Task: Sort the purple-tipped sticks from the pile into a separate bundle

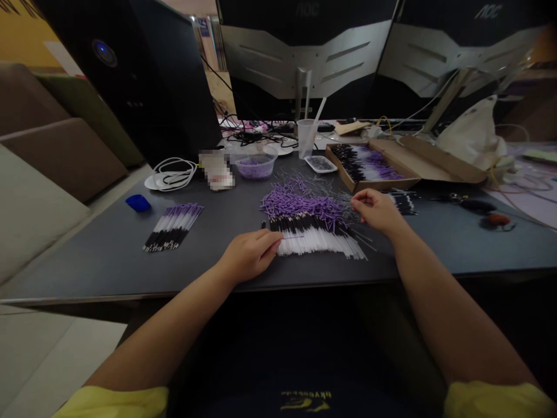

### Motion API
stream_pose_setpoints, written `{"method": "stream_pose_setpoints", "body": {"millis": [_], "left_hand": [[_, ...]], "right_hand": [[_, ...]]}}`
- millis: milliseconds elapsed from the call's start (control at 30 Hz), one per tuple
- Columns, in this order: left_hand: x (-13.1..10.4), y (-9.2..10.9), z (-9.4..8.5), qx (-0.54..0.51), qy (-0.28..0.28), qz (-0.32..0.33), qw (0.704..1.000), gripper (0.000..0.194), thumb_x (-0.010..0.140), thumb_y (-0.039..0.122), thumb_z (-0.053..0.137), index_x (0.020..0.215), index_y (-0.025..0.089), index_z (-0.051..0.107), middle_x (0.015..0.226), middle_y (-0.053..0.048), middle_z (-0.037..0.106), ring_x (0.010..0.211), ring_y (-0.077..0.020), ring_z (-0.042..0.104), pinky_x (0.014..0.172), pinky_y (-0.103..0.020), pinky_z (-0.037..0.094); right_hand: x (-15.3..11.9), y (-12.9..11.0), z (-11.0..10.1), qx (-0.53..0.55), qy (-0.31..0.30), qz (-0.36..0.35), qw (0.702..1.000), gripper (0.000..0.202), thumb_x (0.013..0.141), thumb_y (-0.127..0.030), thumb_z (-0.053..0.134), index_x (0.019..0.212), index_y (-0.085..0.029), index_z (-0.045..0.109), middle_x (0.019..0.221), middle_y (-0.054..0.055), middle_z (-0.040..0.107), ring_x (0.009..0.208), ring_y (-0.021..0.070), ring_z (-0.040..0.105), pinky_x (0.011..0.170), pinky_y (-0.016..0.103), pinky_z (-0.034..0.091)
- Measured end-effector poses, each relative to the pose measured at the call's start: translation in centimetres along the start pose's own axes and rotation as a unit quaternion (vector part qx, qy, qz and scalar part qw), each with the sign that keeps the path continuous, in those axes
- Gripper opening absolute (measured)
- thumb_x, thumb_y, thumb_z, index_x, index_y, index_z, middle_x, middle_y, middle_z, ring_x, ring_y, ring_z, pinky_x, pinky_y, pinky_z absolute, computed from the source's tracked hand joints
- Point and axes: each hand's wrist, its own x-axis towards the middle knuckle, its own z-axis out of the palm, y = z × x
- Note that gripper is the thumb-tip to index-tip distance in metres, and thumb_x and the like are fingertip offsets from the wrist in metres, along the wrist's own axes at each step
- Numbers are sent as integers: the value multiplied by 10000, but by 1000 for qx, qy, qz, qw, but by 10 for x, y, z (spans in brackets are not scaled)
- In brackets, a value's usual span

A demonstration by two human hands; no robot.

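My left hand point(252, 252) is closed in a pinch on a thin purple stick point(293, 237), which points right over a row of slim white and black tubes point(315, 239). Behind that row lies a heap of short purple pieces point(300, 203). My right hand point(378, 210) is closed, thumb and fingertips together, at the right edge of a scatter of thin greyish clear strands point(333, 188). What it pinches, if anything, is too small to make out. To the left lies a neat bundle of assembled purple, white and black sticks point(174, 226).
A cardboard box point(374, 184) of similar sticks stands at back right, near a small white tray point(321, 164). A clear bowl point(256, 165) with purple pieces, a plastic cup point(306, 139), a blue cap point(138, 202) and a coiled white cable point(174, 173) are around. Monitors point(304, 58) stand behind.
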Motion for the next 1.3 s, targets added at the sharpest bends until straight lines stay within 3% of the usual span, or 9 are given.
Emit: {"method": "stream_pose_setpoints", "body": {"millis": [200,400,700,867,933,1033,1100,1200,1300], "left_hand": [[0,0,1,7,-1,-3,1000,205,917,233,475,1047,173,621,878,-30,687,740,-133,641,663,-241,486],[0,0,1,6,-5,-2,1000,205,911,233,479,1046,175,622,893,-32,692,759,-134,647,674,-238,490],[1,1,1,8,27,-4,1000,191,894,219,498,1024,169,630,810,-20,673,672,-120,608,612,-229,456],[2,3,-2,40,98,28,994,160,861,192,557,971,193,675,967,-74,651,905,-183,577,809,-329,451],[2,3,-4,70,128,50,988,158,842,195,592,962,229,689,926,-62,647,901,-190,558,846,-370,425],[1,3,-4,73,115,105,985,181,840,176,603,1003,222,666,705,4,634,732,-141,545,876,-373,416],[1,4,-4,61,101,125,985,189,848,160,590,1022,210,646,675,25,652,728,-128,570,942,-387,396],[3,6,-6,35,93,122,987,184,847,159,578,1013,205,643,811,-3,708,859,-150,615,948,-387,404],[3,7,-6,-13,65,127,990,196,839,204,594,1028,178,641,945,-49,710,897,-171,620,837,-339,468]], "right_hand": [[-1,0,2,15,8,6,1000,228,700,-369,680,737,-197,535,588,-21,551,398,93,450,372,234,358],[-1,-3,1,34,20,21,999,240,737,-334,701,718,-210,496,541,-47,519,363,80,432,372,237,331],[-31,-46,32,199,-110,4,974,200,777,-337,671,800,-202,525,719,2,661,392,71,520,349,203,376],[-56,-69,54,295,-198,-7,935,251,802,-374,654,840,-202,476,847,25,706,476,105,626,420,234,497],[-61,-71,59,324,-209,0,923,271,786,-370,679,855,-200,480,814,22,711,521,129,658,463,260,538],[-61,-69,64,346,-189,-11,919,302,758,-338,715,956,-191,540,757,14,714,556,141,672,515,281,568],[-59,-66,65,352,-172,-13,920,349,746,-318,730,1028,-189,571,766,19,721,576,146,679,542,291,578],[-56,-63,64,375,-169,16,911,344,713,-300,760,999,-188,606,816,36,736,655,162,705,633,324,601],[-55,-62,64,404,-176,40,897,311,701,-291,775,942,-195,605,865,42,744,721,169,717,710,348,603]]}}
